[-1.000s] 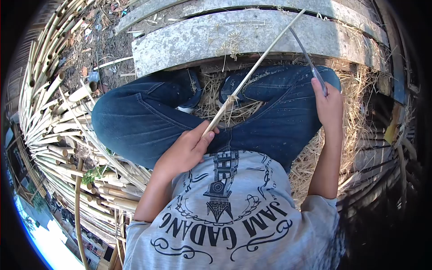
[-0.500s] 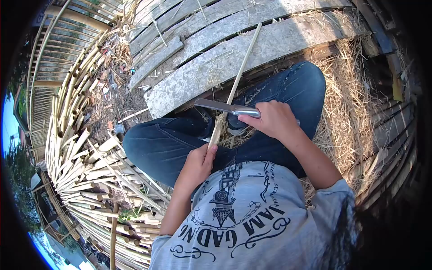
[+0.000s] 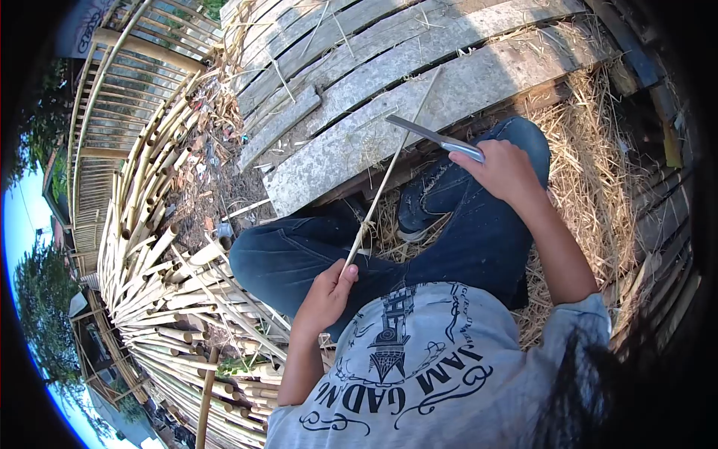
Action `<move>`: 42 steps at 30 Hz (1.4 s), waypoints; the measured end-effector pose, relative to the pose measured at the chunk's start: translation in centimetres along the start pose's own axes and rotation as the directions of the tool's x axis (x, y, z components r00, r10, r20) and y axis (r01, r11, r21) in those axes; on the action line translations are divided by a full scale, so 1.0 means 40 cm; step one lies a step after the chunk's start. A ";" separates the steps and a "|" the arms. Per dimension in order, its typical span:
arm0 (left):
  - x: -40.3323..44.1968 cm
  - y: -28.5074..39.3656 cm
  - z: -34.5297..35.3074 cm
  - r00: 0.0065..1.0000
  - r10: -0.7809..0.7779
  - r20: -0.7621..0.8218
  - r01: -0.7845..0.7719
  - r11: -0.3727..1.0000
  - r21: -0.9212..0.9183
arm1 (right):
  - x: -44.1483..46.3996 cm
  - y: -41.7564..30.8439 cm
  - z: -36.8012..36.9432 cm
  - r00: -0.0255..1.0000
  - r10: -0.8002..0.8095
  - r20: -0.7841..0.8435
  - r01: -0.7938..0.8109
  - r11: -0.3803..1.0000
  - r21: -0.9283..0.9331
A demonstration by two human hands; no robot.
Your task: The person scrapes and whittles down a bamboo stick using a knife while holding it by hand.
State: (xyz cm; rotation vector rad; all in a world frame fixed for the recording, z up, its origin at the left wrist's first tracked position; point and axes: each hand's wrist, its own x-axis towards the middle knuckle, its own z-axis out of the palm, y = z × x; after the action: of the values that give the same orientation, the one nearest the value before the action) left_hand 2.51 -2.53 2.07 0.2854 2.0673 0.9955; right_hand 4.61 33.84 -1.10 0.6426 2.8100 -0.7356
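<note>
My left hand (image 3: pixel 329 295) is closed round the near end of a long, thin bamboo strip (image 3: pixel 387 178). The strip slants away from me between my crossed legs, and its far end reaches over the planks. A knobbly node shows partway along it. My right hand (image 3: pixel 502 169) grips the metal handle of a large knife (image 3: pixel 425 132). Its long, flat blade points left across the upper part of the strip; whether the two touch, I cannot tell.
Weathered wooden planks (image 3: pixel 344 140) lie in front of my legs. Straw and shavings (image 3: pixel 585 172) cover the ground on the right. Cut bamboo poles (image 3: pixel 168 299) are stacked on the left, below a bamboo fence (image 3: pixel 123 112). A loose short board (image 3: pixel 280 127) rests on the planks.
My right hand and the knife have moved forward and right, farther up the strip. The strip has turned and now shows a narrower side. The whole view has shifted slightly.
</note>
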 end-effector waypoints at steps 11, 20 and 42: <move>-0.013 0.027 -0.069 0.919 -0.318 0.232 0.381 0.866 -0.324 | 0.013 -0.116 0.179 0.952 -0.302 -0.049 0.306 0.944 0.121; -0.049 0.050 -0.141 0.878 -0.418 0.235 0.476 0.819 -0.321 | 0.099 -0.134 0.120 0.975 -0.192 0.114 0.155 0.948 0.278; -0.104 0.360 -0.082 0.962 -0.205 -0.177 0.271 0.781 0.563 | 0.062 0.073 0.043 0.956 -0.039 0.290 -0.278 0.188 0.942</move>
State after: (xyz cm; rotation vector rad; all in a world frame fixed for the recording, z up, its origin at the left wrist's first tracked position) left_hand 0.84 3.11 16.25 0.2725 2.4001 0.1976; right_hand 3.78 36.16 -4.47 0.7834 1.6076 -2.4244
